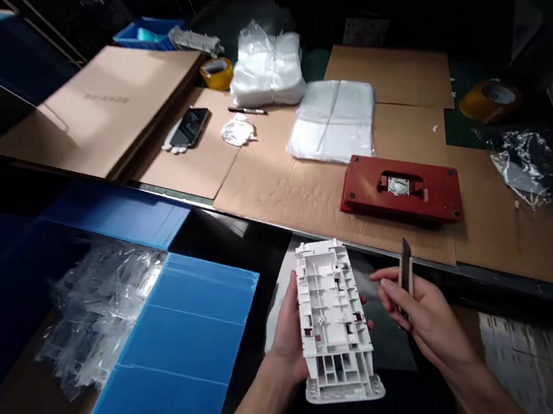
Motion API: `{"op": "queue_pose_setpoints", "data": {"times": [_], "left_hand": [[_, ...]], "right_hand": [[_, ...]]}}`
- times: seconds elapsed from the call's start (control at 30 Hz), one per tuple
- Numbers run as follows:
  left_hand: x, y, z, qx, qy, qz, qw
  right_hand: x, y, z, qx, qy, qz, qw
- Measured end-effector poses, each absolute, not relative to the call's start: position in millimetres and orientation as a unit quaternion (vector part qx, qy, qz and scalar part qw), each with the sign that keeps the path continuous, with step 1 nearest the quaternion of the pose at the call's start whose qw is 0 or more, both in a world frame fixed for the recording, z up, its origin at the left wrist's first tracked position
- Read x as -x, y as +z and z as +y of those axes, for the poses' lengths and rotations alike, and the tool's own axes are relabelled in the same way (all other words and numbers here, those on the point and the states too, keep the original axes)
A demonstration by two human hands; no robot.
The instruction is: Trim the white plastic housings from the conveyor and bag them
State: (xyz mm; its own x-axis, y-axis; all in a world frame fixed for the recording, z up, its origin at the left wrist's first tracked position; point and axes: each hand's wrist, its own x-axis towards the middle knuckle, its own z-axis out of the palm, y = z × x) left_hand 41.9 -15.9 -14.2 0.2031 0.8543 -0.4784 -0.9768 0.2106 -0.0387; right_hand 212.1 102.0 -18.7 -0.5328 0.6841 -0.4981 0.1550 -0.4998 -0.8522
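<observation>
A white moulded plastic housing [330,308] with ribs and small compartments faces up in front of me. My left hand [289,333] grips it from the left and beneath, its fingertips showing at the right edge. To the right of the housing, and apart from it, my right hand [423,310] is closed around a utility knife [405,272] whose dark blade points up. Beyond both hands, on the cardboard-covered table, lies a red block [400,188] with a recess and a small white piece in it.
Bundled clear bags [333,119] and a wrapped white stack [267,67] lie at the back. A phone [189,127], tape rolls [217,73] and stacked cardboard [103,107] are around them. An open blue box [174,360] with clear plastic pieces [102,309] stands at left. The table edge [268,225] runs beyond my hands.
</observation>
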Motion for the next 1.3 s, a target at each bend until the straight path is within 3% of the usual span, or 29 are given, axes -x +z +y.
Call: {"op": "queue_pose_setpoints", "data": {"times": [0.2, 0.6, 1.3], "left_hand": [[-56, -17, -15, 0.159, 0.584, 0.156, 0.781], [-48, -14, -17, 0.209, 0.561, 0.174, 0.782], [-45, -8, -15, 0.077, 0.605, 0.240, 0.755]], "right_hand": [[-199, -18, 88, 0.440, 0.781, -0.421, 0.141], [-186, -14, 86, 0.441, 0.799, -0.379, 0.150], [-194, -17, 93, 0.401, 0.814, -0.388, 0.165]]}}
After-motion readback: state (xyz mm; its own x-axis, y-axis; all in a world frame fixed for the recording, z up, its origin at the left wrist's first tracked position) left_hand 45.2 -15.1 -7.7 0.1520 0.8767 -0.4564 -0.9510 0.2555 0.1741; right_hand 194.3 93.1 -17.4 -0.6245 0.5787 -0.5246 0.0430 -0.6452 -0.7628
